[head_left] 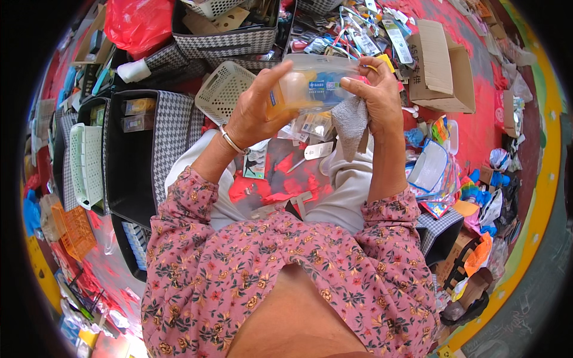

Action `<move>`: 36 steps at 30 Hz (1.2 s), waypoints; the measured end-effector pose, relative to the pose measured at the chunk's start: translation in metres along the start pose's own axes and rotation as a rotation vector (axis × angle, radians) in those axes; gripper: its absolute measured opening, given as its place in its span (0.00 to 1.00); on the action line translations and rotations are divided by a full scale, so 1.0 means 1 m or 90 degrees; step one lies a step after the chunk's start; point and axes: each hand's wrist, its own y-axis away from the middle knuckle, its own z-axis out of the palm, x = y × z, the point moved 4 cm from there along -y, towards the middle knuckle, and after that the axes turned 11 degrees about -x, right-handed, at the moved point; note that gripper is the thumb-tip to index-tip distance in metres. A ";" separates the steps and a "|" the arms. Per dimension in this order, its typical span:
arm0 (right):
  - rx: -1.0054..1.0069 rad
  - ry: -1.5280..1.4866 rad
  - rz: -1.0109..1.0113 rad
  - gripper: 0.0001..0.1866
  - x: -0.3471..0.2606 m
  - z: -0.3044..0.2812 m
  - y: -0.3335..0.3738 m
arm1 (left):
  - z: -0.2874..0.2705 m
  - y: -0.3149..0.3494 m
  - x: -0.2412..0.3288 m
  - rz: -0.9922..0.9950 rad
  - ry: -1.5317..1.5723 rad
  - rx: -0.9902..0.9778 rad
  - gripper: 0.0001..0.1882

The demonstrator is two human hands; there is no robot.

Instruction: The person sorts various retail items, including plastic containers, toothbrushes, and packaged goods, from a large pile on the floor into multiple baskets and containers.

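Between my hands, above my lap, is a clear plastic container (298, 83) with a blue label and orange-yellow showing on or through its left part. My left hand (253, 104) grips its left end, the fingers partly hidden behind it. At the other end my right hand (382, 95) pinches the container's edge with thumb and fingers. A grey cloth (350, 125) hangs down from that same hand, against the container's lower right. Below lie small packaged items (316, 124) and a white tag-shaped card (319, 150) on the red and grey floor.
Houndstooth storage boxes (173, 131) stand at the left, one with a pale green basket (86, 164). A white basket (224, 89) leans just beyond my left hand. Toothbrushes and packets (364, 39) are heaped ahead. An open cardboard box (441, 68) sits at the right.
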 end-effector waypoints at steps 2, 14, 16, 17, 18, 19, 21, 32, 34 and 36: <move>0.001 0.005 0.019 0.25 0.003 -0.001 0.000 | 0.001 0.001 0.001 -0.020 -0.032 -0.036 0.36; -0.030 -0.090 0.101 0.21 0.026 -0.002 -0.015 | -0.004 0.006 -0.044 -0.174 0.324 0.039 0.37; -0.064 -0.079 0.114 0.26 0.025 0.003 -0.013 | -0.013 0.007 -0.048 -0.204 0.430 0.093 0.37; -0.091 -0.063 0.138 0.31 0.026 0.006 -0.013 | -0.016 0.008 -0.048 -0.241 0.455 0.112 0.37; -0.117 -0.008 0.123 0.33 0.028 0.013 -0.013 | -0.019 0.008 -0.049 -0.279 0.481 0.129 0.37; -0.136 0.012 0.130 0.34 0.031 0.020 -0.010 | -0.020 0.006 -0.049 -0.263 0.520 0.140 0.36; -0.252 0.039 0.146 0.35 0.036 0.036 -0.008 | -0.022 0.007 -0.055 -0.233 0.598 0.162 0.34; -0.207 0.087 0.165 0.26 0.035 0.046 -0.013 | -0.021 0.015 -0.065 -0.314 0.512 0.057 0.27; -0.203 0.101 0.156 0.25 0.041 0.042 -0.018 | -0.024 0.012 -0.059 -0.276 0.464 0.070 0.27; -0.190 0.085 0.139 0.23 0.041 0.040 -0.020 | -0.024 0.013 -0.059 -0.255 0.355 0.088 0.29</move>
